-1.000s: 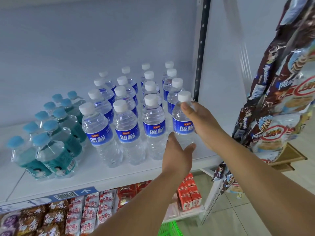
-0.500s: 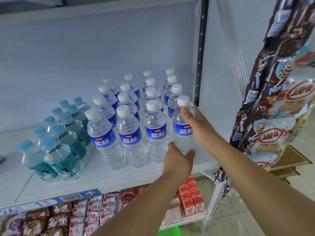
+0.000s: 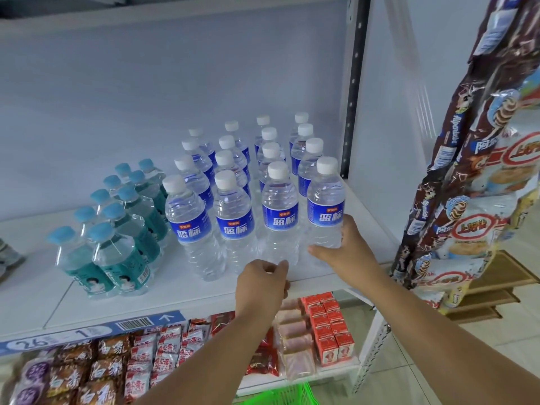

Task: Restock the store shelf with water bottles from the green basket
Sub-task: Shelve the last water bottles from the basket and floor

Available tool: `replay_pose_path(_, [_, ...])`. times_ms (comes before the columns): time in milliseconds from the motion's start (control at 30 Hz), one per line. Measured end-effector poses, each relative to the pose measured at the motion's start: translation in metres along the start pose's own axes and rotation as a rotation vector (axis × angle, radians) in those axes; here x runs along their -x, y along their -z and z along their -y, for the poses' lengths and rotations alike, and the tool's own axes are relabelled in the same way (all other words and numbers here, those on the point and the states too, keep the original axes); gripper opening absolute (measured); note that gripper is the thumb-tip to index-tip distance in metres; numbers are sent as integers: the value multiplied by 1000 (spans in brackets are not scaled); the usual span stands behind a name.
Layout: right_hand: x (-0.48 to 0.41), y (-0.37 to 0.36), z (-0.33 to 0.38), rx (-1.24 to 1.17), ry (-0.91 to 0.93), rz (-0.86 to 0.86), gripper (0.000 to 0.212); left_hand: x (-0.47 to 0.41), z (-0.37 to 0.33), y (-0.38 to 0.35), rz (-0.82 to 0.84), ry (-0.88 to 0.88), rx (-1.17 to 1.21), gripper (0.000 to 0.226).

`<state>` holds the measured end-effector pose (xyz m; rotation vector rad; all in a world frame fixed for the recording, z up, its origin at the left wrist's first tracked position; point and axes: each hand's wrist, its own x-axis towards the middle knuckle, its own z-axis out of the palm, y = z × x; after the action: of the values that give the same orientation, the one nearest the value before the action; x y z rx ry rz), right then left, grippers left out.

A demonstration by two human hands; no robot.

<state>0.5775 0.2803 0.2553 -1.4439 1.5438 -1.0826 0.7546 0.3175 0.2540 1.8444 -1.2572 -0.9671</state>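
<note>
Water bottles (image 3: 254, 182) with white caps and blue labels stand upright in four files on the white shelf (image 3: 175, 290), filling its right part up to the dark upright post (image 3: 355, 83). The front-right bottle (image 3: 325, 206) stands at the near right corner of that block, close to the shelf's front edge, its long axis vertical. The right hand (image 3: 349, 252) grasps it low down, below the label: the thumb crosses the front of the clear body and the fingers wrap round its right side. The left hand (image 3: 263, 285) hovers at the shelf edge, just in front of the next bottle (image 3: 279, 211) to the left, back of the hand to the camera, fingers loosely curled. Whether its tips touch that bottle's base I cannot tell.

Both bottles lie straight ahead of and just above the fingers, so any squaring-up would be a short push away from the body. The right hand is plainly the nearer to the corner bottle. A pack of teal-capped bottles (image 3: 117, 244) stands further left. Only the rim of the green basket (image 3: 280, 396) shows at the bottom edge, below both forearms.
</note>
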Motion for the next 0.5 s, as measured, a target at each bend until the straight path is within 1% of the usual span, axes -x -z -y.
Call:
replay_pose_path(67, [1,-3,-5,41,-8,-35,77,2,4,3,-20,-9,-1,24])
replay_pose_path(100, [1,-5,-7,50,-3,-45,77,3,5,4,-31,-18,-12,27])
replay_pose_path(233, [0,-11,-5,71,24,-59,75,5,12,3,-49,-36,-128,51])
replay_pose_path(267, [0,-12,-4,73,25,-61,75,5,13,1,-42,-45,-147,54])
replay_pose_path(300, [0,-12,-4,75,23,-60,75,5,14,-1,-33,-56,-150,51])
replay_pose_path(367, [0,-12,-3,75,27,-56,74,4,12,-4,-13,-60,-128,29])
replay_pose_path(433, [0,-11,-4,79,30,-50,74,1,9,-8,-12,-53,-94,23])
replay_pose_path(500, [0,-11,-5,86,34,-47,75,-2,8,-10,-16,-36,-76,24])
